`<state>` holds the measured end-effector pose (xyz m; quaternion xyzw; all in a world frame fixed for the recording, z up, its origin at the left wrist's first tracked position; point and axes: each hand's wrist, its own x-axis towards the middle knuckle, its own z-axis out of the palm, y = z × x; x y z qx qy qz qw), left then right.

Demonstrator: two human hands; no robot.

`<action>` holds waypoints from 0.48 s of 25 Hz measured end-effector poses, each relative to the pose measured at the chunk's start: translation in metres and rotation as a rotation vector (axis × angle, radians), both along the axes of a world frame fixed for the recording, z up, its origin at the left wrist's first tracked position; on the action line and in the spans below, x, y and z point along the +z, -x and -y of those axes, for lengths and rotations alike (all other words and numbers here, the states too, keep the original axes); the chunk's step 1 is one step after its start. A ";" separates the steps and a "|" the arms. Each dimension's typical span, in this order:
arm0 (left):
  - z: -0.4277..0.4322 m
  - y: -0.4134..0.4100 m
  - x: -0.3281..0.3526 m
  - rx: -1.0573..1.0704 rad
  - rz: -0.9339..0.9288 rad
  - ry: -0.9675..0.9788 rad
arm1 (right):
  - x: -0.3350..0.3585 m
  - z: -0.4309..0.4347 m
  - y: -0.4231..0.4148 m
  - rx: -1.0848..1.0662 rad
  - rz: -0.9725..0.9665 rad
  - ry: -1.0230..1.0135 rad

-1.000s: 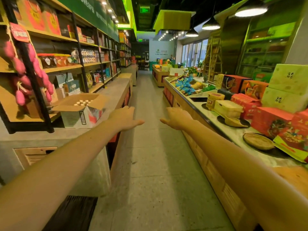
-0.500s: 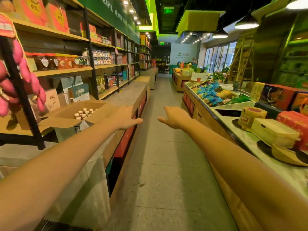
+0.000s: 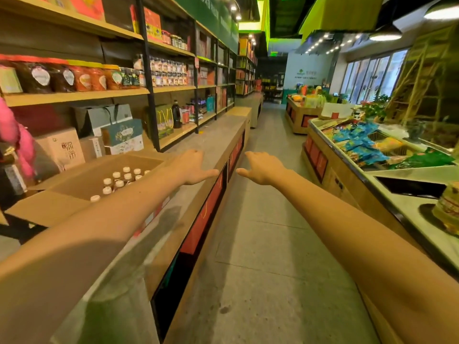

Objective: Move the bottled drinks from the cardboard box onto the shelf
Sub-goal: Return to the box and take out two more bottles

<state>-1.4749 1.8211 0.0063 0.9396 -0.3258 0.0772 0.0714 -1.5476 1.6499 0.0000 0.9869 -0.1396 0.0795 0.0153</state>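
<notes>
An open cardboard box (image 3: 82, 180) sits on the grey counter at the left, its flaps spread out. Several bottled drinks (image 3: 119, 178) with white caps stand upright inside it; my left forearm hides part of them. My left hand (image 3: 191, 167) is stretched out flat just past the box's right edge, fingers straight, holding nothing. My right hand (image 3: 260, 167) hovers over the aisle beside it, also flat and empty. Wooden shelves (image 3: 74, 96) with black posts rise behind the box, stocked with jars and packets.
Gift bags and cartons (image 3: 121, 135) stand on the lowest shelf behind the box. The grey counter (image 3: 213, 137) runs along the aisle. A display counter (image 3: 372, 155) with snack packets lines the right side. The floor of the aisle (image 3: 268, 232) lies between them.
The view has moved forward along the aisle, so the box with the bottles is nearer and lower left. Both arms stay stretched out with flat, empty hands.
</notes>
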 end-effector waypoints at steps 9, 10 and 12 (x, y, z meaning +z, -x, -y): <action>0.073 -0.215 0.012 0.077 0.030 -0.076 | 0.003 0.083 -0.233 0.100 0.005 -0.062; 0.077 -0.237 0.010 0.098 0.029 -0.071 | 0.003 0.088 -0.261 0.126 0.003 -0.070; 0.081 -0.274 0.004 0.150 0.019 -0.067 | 0.001 0.093 -0.313 0.197 -0.003 -0.069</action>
